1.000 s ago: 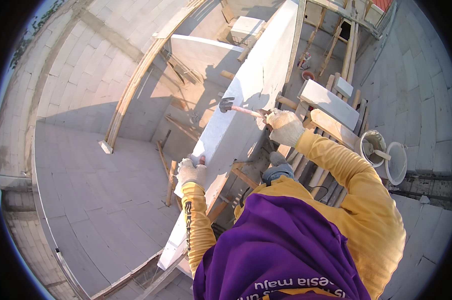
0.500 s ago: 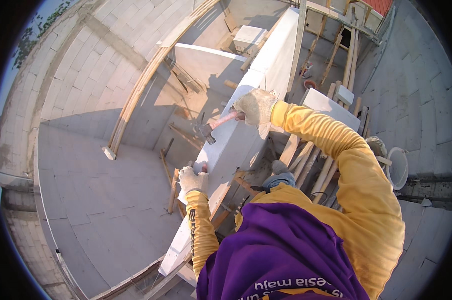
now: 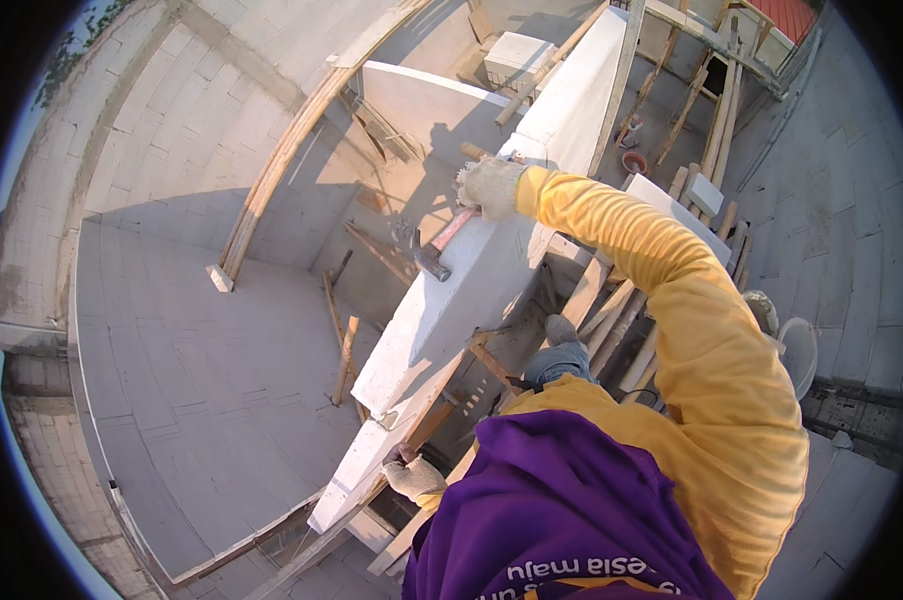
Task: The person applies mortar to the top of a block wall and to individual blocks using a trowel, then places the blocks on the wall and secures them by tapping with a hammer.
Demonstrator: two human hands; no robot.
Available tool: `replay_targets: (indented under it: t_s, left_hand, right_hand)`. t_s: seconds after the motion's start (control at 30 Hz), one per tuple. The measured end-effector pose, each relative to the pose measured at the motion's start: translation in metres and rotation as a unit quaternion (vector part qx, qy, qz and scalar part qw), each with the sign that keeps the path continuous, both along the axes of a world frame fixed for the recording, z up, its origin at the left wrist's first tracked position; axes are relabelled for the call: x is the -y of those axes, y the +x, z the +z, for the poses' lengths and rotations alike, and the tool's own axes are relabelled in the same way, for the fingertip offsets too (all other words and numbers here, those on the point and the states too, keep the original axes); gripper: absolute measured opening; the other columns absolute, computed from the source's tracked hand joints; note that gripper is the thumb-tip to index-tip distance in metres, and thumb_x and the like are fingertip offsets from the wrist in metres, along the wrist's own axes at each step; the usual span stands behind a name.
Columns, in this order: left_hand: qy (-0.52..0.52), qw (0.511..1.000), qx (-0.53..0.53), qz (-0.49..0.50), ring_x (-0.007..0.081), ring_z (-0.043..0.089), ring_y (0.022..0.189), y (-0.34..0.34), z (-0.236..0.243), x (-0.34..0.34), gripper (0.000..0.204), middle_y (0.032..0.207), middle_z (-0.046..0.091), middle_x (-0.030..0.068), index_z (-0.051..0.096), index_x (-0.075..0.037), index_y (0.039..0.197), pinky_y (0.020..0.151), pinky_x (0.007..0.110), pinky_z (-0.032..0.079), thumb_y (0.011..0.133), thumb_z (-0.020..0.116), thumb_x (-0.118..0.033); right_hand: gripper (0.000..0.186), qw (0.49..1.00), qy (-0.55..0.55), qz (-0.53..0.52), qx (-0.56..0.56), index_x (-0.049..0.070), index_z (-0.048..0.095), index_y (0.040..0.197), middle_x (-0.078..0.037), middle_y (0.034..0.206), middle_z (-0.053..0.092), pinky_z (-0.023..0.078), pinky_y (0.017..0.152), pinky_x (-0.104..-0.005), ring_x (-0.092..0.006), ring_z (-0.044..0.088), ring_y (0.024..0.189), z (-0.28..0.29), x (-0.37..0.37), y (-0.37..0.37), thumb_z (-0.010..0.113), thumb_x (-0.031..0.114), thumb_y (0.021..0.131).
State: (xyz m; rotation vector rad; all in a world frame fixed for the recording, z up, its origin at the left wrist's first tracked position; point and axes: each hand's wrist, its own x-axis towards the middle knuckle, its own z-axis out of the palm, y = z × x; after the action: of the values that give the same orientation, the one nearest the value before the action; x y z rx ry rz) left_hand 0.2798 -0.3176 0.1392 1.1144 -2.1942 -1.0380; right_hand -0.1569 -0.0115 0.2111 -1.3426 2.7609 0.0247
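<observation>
A white block wall (image 3: 491, 265) runs slantwise through the middle, its near end lower left. My right hand (image 3: 491, 187), in a pale knitted glove, is over the wall's top, closed around the end of a hammer's reddish handle. The claw hammer (image 3: 431, 262) has its dark metal head low at the top face of the wall; whether it touches is hard to tell. Down by the wall's near right side, my left hand (image 3: 412, 476), gloved with bare fingertips showing, has its fingers curled beside a timber edge. What they grip, if anything, is hidden.
Bent wooden battens (image 3: 281, 165) lean on the left block wall. Poles and planks (image 3: 611, 325) lie below on the right, near a white bucket (image 3: 798, 355). A loose white block (image 3: 704, 194) rests on poles. A thinner partition (image 3: 421, 95) stands beyond.
My left hand has left the wall's top and moved down toward me along its right side. My right hand appears slightly higher in view, and the hammer head has shifted right.
</observation>
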Motion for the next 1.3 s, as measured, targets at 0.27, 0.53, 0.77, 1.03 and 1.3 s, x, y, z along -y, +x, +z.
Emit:
replay_targets:
  t_s: [0.27, 0.53, 0.77, 1.03, 1.3]
  left_hand:
    - [-0.009, 0.977, 0.182, -0.114, 0.0301, 0.06, 0.12, -0.029, -0.059, 0.035, 0.078, 0.137, 0.056, 0.023, 0.042, 0.004, 0.147, 0.093, 0.039, 0.053, 0.084, 0.082, -0.019]
    - [-0.023, 0.969, 0.148, -0.195, 0.037, 0.056, 0.123, -0.085, -0.089, 0.076, 0.093, 0.133, 0.057, 0.0244, 0.042, 0.005, 0.142, 0.105, 0.038, 0.045, 0.069, 0.092, -0.02]
    - [0.514, 0.826, -0.198, -0.121, 0.0399, 0.066, 0.105, -0.099, -0.108, 0.096, 0.051, 0.128, 0.062, 0.0209, 0.048, -0.004, 0.136, 0.078, 0.047, 0.06, 0.098, 0.057, -0.037]
    - [0.618, 0.749, -0.221, -0.093, 0.0348, 0.066, 0.108, -0.099, -0.081, 0.098, 0.039, 0.133, 0.06, 0.018, 0.049, -0.004, 0.133, 0.076, 0.044, 0.062, 0.101, 0.055, -0.025]
    - [0.285, 0.935, -0.047, -0.204, 0.0293, 0.065, 0.107, -0.095, -0.107, 0.108, 0.048, 0.131, 0.057, 0.0178, 0.046, -0.002, 0.132, 0.084, 0.038, 0.062, 0.09, 0.065, 0.007]
  right_hand:
    - [0.033, 0.999, 0.003, -0.048, 0.012, 0.009, 0.071, 0.107, -0.013, 0.114, 0.065, 0.049, 0.097, -0.0462, -0.0324, 0.062, 0.112, 0.006, -0.002, 0.017, 0.068, 0.013, 0.075]
    - [0.025, 0.984, -0.064, -0.158, -0.043, 0.007, 0.072, 0.09, -0.017, 0.109, 0.064, 0.052, 0.093, -0.0463, -0.0354, 0.062, 0.11, 0.023, -0.012, 0.05, 0.074, 0.013, 0.066]
    - [0.015, 0.918, -0.172, -0.348, -0.077, 0.004, 0.069, 0.081, -0.02, 0.102, 0.065, 0.052, 0.09, -0.0454, -0.0374, 0.062, 0.103, -0.042, -0.079, 0.144, 0.07, 0.009, 0.067]
    - [0.026, 0.844, -0.06, -0.517, 0.127, 0.005, 0.071, 0.101, -0.023, 0.113, 0.066, 0.052, 0.094, -0.0442, -0.0381, 0.063, 0.11, -0.148, -0.167, 0.285, 0.067, 0.009, 0.075]
    - [0.045, 0.732, -0.007, -0.614, 0.297, 0.011, 0.071, 0.119, -0.019, 0.127, 0.065, 0.048, 0.105, -0.0433, -0.0362, 0.061, 0.121, -0.174, -0.171, 0.366, 0.069, 0.016, 0.075]
